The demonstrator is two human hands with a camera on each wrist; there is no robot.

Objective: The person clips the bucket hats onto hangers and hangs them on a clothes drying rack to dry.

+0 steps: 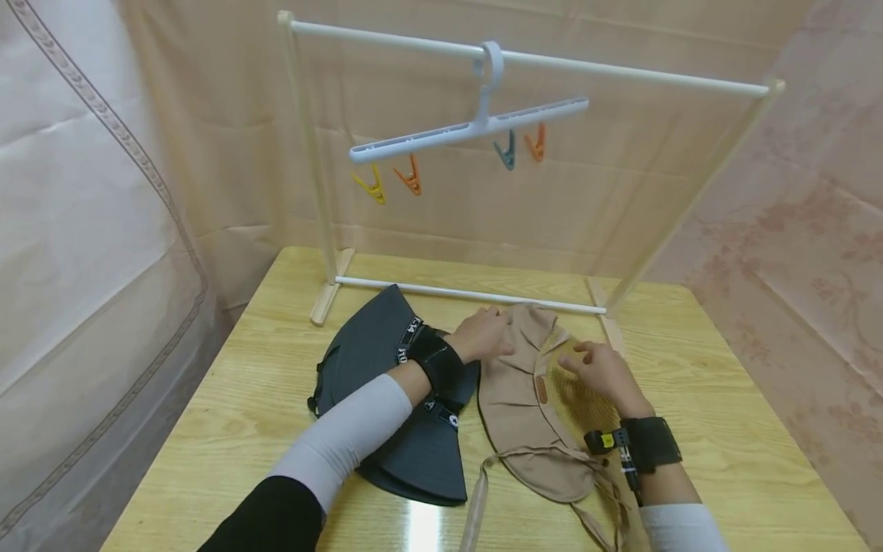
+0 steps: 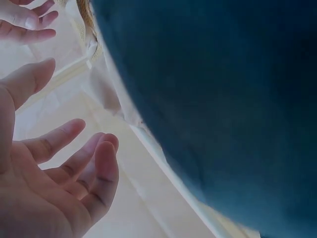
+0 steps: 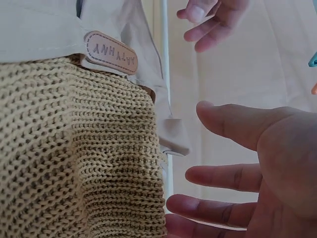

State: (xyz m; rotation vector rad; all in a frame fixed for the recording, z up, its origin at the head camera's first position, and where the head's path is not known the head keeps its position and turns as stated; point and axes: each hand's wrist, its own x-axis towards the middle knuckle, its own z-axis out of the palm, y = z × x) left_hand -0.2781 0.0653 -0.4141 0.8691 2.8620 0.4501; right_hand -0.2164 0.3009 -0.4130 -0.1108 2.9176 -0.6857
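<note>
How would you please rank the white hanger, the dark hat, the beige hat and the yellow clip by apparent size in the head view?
1. Dark hat and beige hat: look alike, so unranked.
2. White hanger: long but thin, and farther away.
3. Yellow clip: smallest.

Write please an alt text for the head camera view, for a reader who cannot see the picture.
Two hands rest on a beige sun hat lying on a wooden table: the left hand on its top edge, the right hand on its knitted mesh part. A dark grey hat lies to the left, and behind stands a white rack with a clip hanger.
</note>
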